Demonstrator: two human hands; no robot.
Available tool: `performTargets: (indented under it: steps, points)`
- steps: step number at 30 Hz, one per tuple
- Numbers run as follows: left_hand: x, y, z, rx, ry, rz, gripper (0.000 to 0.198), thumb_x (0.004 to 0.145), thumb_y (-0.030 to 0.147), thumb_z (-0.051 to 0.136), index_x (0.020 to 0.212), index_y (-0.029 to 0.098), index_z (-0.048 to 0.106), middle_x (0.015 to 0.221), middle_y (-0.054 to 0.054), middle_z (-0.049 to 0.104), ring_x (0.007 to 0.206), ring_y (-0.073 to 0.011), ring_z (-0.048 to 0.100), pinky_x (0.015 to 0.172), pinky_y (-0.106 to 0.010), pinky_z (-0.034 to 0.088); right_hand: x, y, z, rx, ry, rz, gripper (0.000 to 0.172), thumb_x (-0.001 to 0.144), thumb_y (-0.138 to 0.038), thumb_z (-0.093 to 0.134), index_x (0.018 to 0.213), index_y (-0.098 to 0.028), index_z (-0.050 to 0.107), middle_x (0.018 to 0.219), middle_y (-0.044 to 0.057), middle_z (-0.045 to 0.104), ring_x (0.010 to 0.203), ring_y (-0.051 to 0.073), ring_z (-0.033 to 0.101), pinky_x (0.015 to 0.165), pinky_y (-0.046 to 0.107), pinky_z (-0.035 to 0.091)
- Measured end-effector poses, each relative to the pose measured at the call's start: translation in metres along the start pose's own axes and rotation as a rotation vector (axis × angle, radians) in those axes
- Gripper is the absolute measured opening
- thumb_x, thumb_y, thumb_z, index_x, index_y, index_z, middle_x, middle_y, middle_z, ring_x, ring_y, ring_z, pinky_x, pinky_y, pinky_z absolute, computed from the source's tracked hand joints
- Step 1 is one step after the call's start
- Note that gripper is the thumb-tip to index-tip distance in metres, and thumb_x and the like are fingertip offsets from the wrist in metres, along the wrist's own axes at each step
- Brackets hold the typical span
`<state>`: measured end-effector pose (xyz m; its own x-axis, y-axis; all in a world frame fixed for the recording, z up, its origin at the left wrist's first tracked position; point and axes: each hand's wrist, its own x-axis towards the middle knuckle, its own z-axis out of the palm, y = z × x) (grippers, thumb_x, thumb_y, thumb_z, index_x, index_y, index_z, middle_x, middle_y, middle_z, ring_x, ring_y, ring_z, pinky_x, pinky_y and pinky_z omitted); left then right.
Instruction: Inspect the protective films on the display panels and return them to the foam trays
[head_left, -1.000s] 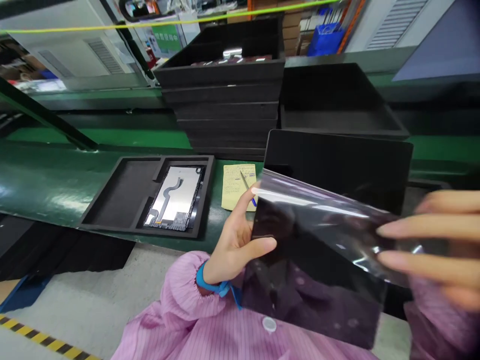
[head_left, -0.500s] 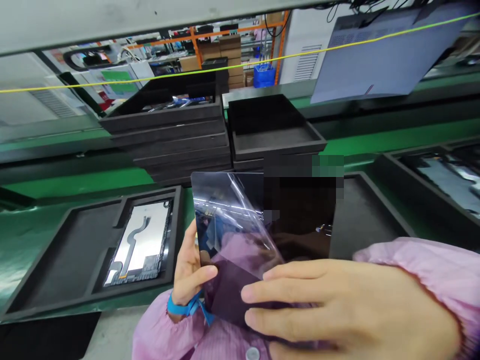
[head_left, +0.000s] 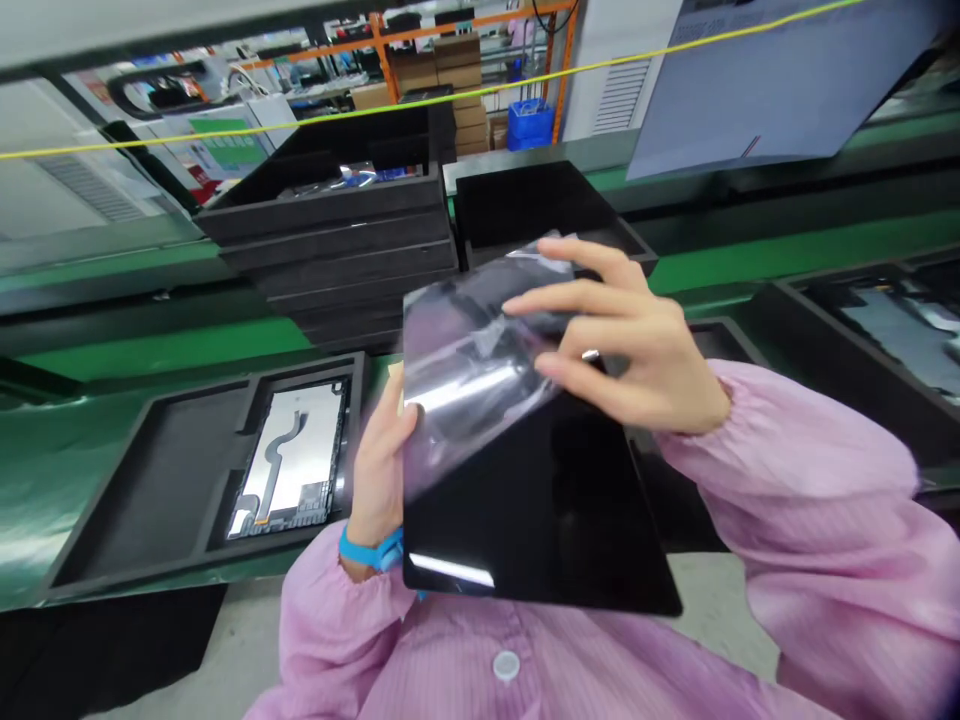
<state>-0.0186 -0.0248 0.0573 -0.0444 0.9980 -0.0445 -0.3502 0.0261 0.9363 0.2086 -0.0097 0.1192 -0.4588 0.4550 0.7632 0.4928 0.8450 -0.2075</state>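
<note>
A glossy black screen panel is tilted in front of my chest. My left hand grips its left edge, thumb on the front face, with a pale tab showing beside the fingers. Clear, wrinkled film covers the upper left of the panel, its lower edge running diagonally; the lower right face is bare and shiny. My right hand is at the upper right, its bent fingers on the loose film, which bunches beneath them. Part of the film and the panel's upper right corner are hidden behind that hand.
At the left, a black foam tray holds a display part with a grey ribbon cable. Stacked black trays and another black tray stand behind. More parts lie in a tray at right. A yellow cord crosses above.
My right hand has moved up and away from me, from the lower front to the panel's upper right. The film has shifted upward, baring the lower face. The panel is turned more toward me.
</note>
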Motion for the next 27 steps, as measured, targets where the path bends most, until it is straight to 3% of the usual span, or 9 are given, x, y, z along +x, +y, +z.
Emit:
performTargets:
  steps: [3,6,9,12,15,18,22,27]
  points:
    - [0.011,0.005,0.004,0.032,0.121,0.026,0.030,0.075,0.016,0.061,0.102,0.023,0.074,0.126,0.002,0.067,0.138,-0.0223,0.043,0.120,-0.036,0.026,0.005,0.010,0.014,0.179,0.243,0.248,0.029,0.083,-0.012,0.062,0.059,-0.017,0.048,0.099,-0.001,0.069,0.118,0.024,0.054,0.103,0.046,0.042]
    - [0.018,0.008,0.001,0.130,0.179,0.049,0.026,0.073,0.012,0.058,0.092,0.021,0.074,0.132,0.002,0.063,0.136,-0.0210,0.045,0.118,-0.033,0.032,0.010,0.011,0.022,0.350,0.325,0.344,0.031,0.084,-0.011,0.062,0.057,-0.017,0.048,0.091,-0.001,0.070,0.102,0.018,0.062,0.096,0.037,0.048]
    - [0.023,0.008,-0.004,0.191,0.203,0.045,0.029,0.076,0.013,0.055,0.098,0.020,0.073,0.134,0.001,0.061,0.138,-0.0197,0.042,0.117,-0.032,0.034,0.013,0.009,0.023,0.406,0.347,0.352,0.033,0.086,-0.014,0.062,0.056,-0.017,0.048,0.087,-0.001,0.069,0.096,0.015,0.063,0.093,0.033,0.049]
    - [0.027,0.007,-0.008,0.217,0.142,0.094,0.031,0.078,0.018,0.055,0.104,0.023,0.072,0.135,0.003,0.060,0.143,-0.0195,0.033,0.119,-0.035,0.029,0.015,0.010,0.022,0.428,0.352,0.359,0.036,0.088,-0.019,0.063,0.055,-0.017,0.047,0.082,-0.001,0.068,0.095,0.015,0.063,0.094,0.032,0.048]
    - [0.029,0.005,-0.011,0.228,0.087,0.124,0.028,0.078,0.020,0.057,0.100,0.025,0.073,0.135,0.003,0.061,0.144,-0.0214,0.030,0.120,-0.038,0.027,0.015,0.012,0.023,0.433,0.351,0.396,0.039,0.088,-0.029,0.065,0.055,-0.017,0.048,0.081,0.000,0.066,0.096,0.016,0.063,0.094,0.033,0.049]
    - [0.029,0.005,-0.011,0.231,0.103,0.141,0.025,0.075,0.018,0.060,0.095,0.022,0.073,0.132,0.000,0.063,0.145,-0.0235,0.028,0.121,-0.040,0.025,0.014,0.014,0.024,0.437,0.351,0.406,0.041,0.087,-0.035,0.066,0.056,-0.017,0.048,0.082,0.000,0.066,0.096,0.016,0.063,0.094,0.035,0.049]
    - [0.027,0.008,-0.006,0.209,0.131,0.124,0.024,0.074,0.015,0.059,0.094,0.020,0.073,0.130,0.001,0.064,0.143,-0.0219,0.033,0.121,-0.036,0.026,0.012,0.016,0.024,0.457,0.352,0.389,0.039,0.087,-0.033,0.066,0.055,-0.017,0.048,0.083,0.000,0.067,0.097,0.017,0.063,0.093,0.035,0.050]
    - [0.018,0.016,0.008,0.147,0.062,0.096,0.037,0.081,0.017,0.055,0.116,0.019,0.067,0.141,0.001,0.055,0.142,-0.0190,0.035,0.121,-0.032,0.026,0.008,0.020,0.024,0.459,0.368,0.367,0.035,0.087,-0.024,0.063,0.055,-0.018,0.050,0.086,0.000,0.070,0.102,0.018,0.061,0.099,0.037,0.045]
